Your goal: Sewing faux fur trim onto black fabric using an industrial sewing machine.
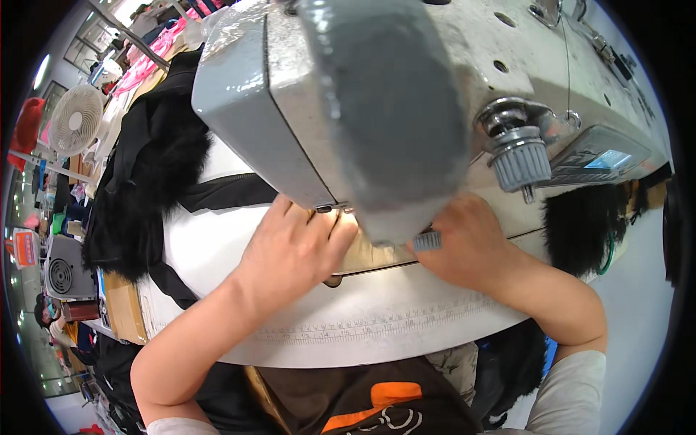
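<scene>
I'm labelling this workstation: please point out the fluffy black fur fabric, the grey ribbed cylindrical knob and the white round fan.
Fluffy black fur fabric [170, 156]: head view, on its upper furry part.
Grey ribbed knob [522, 163]: head view, on its ribbed side.
White round fan [75, 121]: head view, grille centre.

Off to the left, a round white fan [75, 122] shows above a grey casing [70, 268] with a circular grille. An orange-and-white container [27, 248] appears just beside the casing, brown cardboard [123, 308] nearer. Bright pink fabric [156, 54] lies farther back; a tube light [42, 71] glows.
</scene>
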Demonstrator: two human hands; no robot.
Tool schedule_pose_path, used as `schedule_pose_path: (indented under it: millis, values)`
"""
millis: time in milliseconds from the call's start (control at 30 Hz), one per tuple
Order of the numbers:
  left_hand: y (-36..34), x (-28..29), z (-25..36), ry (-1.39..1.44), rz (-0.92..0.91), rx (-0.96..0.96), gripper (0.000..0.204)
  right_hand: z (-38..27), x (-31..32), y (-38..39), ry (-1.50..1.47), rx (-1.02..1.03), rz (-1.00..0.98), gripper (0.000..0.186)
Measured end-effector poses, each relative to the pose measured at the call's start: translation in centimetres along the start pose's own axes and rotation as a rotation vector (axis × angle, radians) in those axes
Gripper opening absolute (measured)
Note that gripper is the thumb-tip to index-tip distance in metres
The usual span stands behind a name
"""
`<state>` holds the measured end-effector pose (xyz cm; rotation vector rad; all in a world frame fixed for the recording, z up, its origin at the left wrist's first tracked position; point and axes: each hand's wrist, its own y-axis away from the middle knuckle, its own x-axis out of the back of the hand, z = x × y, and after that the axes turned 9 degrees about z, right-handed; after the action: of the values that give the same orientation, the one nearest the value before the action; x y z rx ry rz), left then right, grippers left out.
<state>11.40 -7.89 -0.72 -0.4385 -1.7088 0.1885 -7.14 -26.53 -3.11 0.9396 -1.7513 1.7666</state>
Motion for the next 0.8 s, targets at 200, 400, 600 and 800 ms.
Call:
schedule_pose_path:
  millis: [200, 400, 600, 800]
  values:
    - [0.0, -1.0, -1.9, -0.048, 0.056, -0.027, 0.009, 0.8, 0.0, -0.6, 0.084, -0.027, -0.013, 0.009]
    - [0.2, -1.2, -0.7, -0.005, 0.061, 0.024, 0.009, 1.0, -0.9, -0.5, 0.092, -0.153, 0.006, 0.008]
    - [0.4, -1.2, -1.0, 0.138, 0.059, 0.149, 0.006, 1.5, -0.6, -0.3, -0.073, -0.132, -0.015, 0.01]
    - [-0.8, 1.1, -1.8, 0.671, -0.002, 0.548, 0.018, 1.4, 1.0, -0.8, 0.01, -0.232, -0.261, 0.014]
